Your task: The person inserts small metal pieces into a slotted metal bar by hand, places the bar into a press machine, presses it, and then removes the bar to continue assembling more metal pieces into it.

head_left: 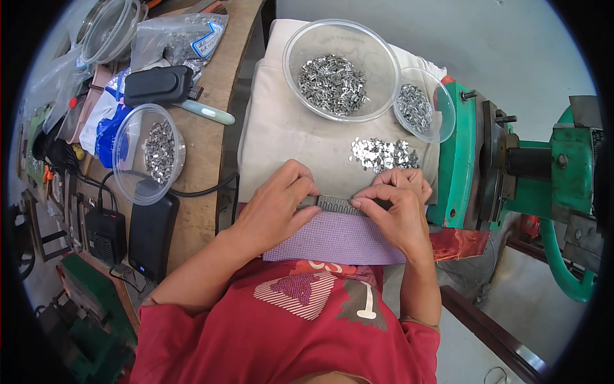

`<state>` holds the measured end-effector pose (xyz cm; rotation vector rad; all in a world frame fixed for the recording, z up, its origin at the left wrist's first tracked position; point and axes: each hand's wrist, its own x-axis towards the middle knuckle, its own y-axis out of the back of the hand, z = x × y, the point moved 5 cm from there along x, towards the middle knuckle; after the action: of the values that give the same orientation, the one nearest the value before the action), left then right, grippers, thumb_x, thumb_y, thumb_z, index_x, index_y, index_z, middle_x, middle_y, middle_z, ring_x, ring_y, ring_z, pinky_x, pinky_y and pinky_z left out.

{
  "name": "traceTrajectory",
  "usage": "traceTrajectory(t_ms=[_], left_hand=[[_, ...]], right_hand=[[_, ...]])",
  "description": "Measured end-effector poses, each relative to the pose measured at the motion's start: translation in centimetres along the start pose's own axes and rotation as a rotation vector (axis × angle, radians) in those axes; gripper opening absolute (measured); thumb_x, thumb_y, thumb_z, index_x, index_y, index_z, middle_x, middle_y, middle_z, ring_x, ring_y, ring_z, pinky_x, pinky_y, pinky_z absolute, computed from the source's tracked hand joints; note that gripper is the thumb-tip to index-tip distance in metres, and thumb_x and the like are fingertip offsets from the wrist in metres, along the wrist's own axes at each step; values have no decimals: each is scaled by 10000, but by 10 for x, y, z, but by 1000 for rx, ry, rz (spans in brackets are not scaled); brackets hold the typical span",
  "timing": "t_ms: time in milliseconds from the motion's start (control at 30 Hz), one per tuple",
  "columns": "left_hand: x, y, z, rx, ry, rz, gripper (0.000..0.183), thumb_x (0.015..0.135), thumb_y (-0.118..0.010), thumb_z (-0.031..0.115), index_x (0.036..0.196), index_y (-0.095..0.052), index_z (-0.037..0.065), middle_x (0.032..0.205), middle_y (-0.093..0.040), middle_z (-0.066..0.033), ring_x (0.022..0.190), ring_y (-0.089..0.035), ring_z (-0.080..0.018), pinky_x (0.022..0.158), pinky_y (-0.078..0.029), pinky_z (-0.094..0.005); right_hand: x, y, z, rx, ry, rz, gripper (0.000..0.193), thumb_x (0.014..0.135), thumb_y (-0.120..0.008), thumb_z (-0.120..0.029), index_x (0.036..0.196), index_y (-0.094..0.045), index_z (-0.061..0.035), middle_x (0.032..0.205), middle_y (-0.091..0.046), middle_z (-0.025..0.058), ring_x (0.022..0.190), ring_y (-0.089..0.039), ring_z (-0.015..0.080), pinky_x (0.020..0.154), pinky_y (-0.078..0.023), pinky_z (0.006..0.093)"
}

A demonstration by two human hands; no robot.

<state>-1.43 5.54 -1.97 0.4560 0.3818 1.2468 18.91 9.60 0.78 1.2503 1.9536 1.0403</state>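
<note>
both hands down at the middle of the view, meeting over a dark bar that lies flat along the edge of a beige cloth. the left hand pinches the bar's nine o'clock end, thumb underneath, fingers curled over the top. the right hand pinches the three o'clock end, fingertips pressed together on it. between the two hands the bar's ribbed middle shows, packed with small metal pieces side by side. just at six o'clock from the bar, touching it, sits a purple pad on the lap, against the red shirt.

at twelve o'clock from the right hand, a loose pile of shiny clips lies on the cloth, near the knuckles. further toward twelve, a big bowl of clips, and at its three o'clock, touching it, a small bowl of finer ones. at three o'clock from the hands, a green press stands close to the right hand.

out at nine o'clock, on a wooden bench, a third bowl of clips, and a power bank below it.
</note>
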Motion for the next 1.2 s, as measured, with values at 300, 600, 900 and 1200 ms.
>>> traceTrajectory(t_ms=[300, 600, 900, 1200], left_hand=[[1, 1, 1, -2, -1, -2, 285, 792, -792, 52, 1029, -635, 32, 1108, -548, -100, 908, -628, -246, 730, -546, -335], [0, 1, 0, -8, 7, -6, 279, 797, -787, 47, 1031, -635, 30, 1109, -546, -101, 906, -624, -244, 732, -544, -336], [1, 1, 3, 7, 2, -12, 281, 799, -784, 43, 1035, -632, 29, 1107, -544, -96, 927, -620, -240, 746, -543, -331], [1, 2, 4, 4, 19, -20, 288, 790, -789, 35, 1031, -630, 23, 1108, -546, -92, 934, -623, -236, 760, -540, -330]], right_hand=[[-1, 4, 1, -9, 1, 14, 196, 706, -865, -293, 834, -807, -156, 906, -618, -30, 1017, -486, 228, 958, -276, 431], [-2, 4, 6, -2, -33, -19, 181, 717, -860, -285, 834, -807, -158, 922, -626, -38, 1017, -484, 225, 961, -275, 432], [-1, 8, 5, -3, -20, -22, 177, 718, -859, -276, 819, -797, -144, 931, -641, -24, 1013, -494, 234, 954, -281, 445], [-4, 16, 9, -49, 34, -5, 156, 718, -845, -249, 816, -795, -138, 894, -636, -17, 983, -505, 231, 936, -290, 433]])
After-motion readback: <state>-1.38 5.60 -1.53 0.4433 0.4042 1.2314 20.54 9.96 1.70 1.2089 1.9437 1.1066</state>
